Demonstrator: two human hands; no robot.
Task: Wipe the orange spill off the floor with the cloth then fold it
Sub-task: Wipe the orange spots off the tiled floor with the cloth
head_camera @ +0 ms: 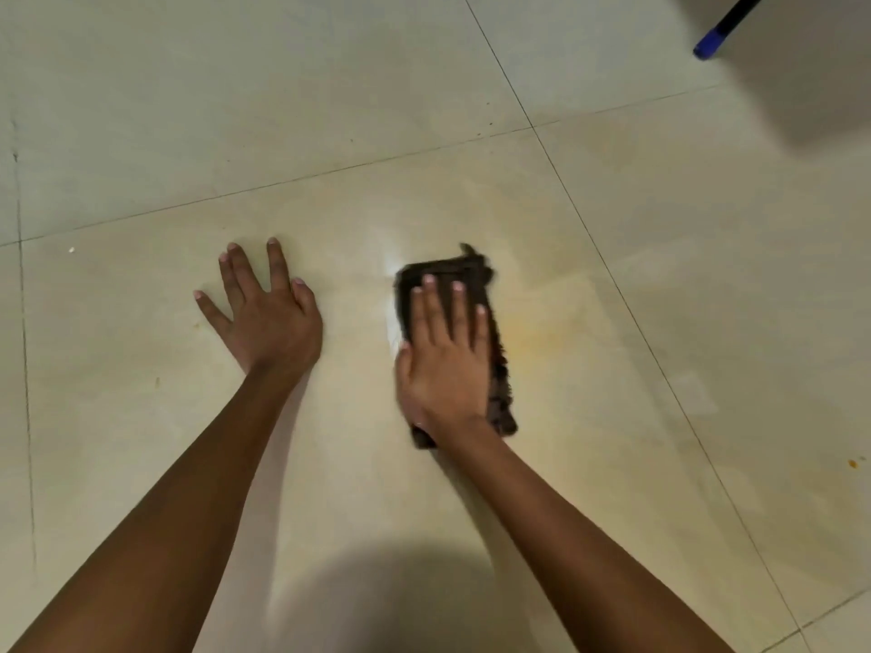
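- The floor [330,110] is laid with large, glossy cream tiles, squared off by thin dark grout lines; a tiny white speck [70,250] lies at the far left.
- The left hand [264,318] rests palm-down on the bare tile, left of the cloth and apart from it. Its grip is apart, with the fingers straight and fanned wide and nothing under them but floor.
- A pale glare patch [391,271] shines on the tile just left of the cloth.
- The cloth [502,384] is a dark brown, fuzzy pad folded into a narrow oblong. It lies flat on the floor in the middle of the scene, with a shaggy right edge and a small tuft sticking out at its far corner.
- The right hand [445,365] presses flat on top of the cloth, fingers straight and close together and pointing away, so the grip is apart and not curled round it.
- The orange spill [537,341] shows as a faint, smeared yellow-orange film on the tile, touching the cloth's right edge.
- Well to the right, near the edge, sits one small orange fleck [852,462].
- At the far right corner is a thin black rod with a blue tip [711,42], slanted above the floor.
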